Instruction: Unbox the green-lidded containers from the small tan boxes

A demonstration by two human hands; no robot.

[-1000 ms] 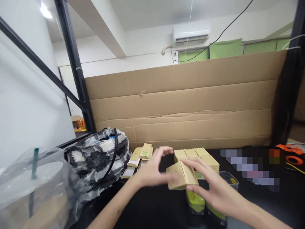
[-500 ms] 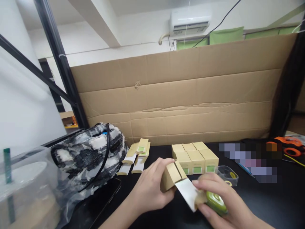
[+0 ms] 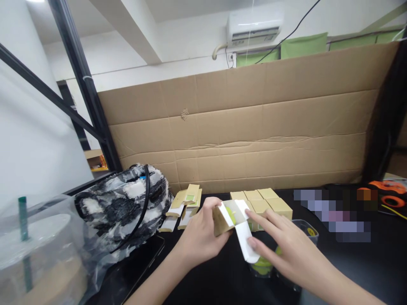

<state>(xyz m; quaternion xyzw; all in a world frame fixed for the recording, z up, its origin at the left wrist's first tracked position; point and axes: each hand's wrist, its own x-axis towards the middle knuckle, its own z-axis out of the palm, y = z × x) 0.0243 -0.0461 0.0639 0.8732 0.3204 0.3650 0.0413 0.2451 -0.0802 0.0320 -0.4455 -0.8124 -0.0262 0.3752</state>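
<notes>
My left hand [image 3: 203,235] is wrapped round a small tan cardboard box [image 3: 221,220] tilted toward me. The box's top is open, and a yellow-green thing [image 3: 229,215] shows inside; its kind is unclear. A long white-lined flap [image 3: 245,243] hangs down from the mouth. My right hand [image 3: 280,243] has its fingers apart, with the index fingertip at a side flap and the thumb at the long flap. Below that flap, a clear plastic container [image 3: 263,271] with green contents stands on the black table, partly hidden. More green shows behind my right hand.
Several closed tan boxes [image 3: 270,203] stand grouped behind my right hand. Flattened cartons [image 3: 187,197] lie left of them, beside a black-and-white furry bag [image 3: 127,207]. A clear tub [image 3: 305,228] sits at right. Near left are a bagged drink cup [image 3: 44,254] and a phone [image 3: 143,262].
The flaps have swung open, uncovering the inside of the box and the green thing. My right hand has shifted up, its fingers spreading from the long flap to the box mouth.
</notes>
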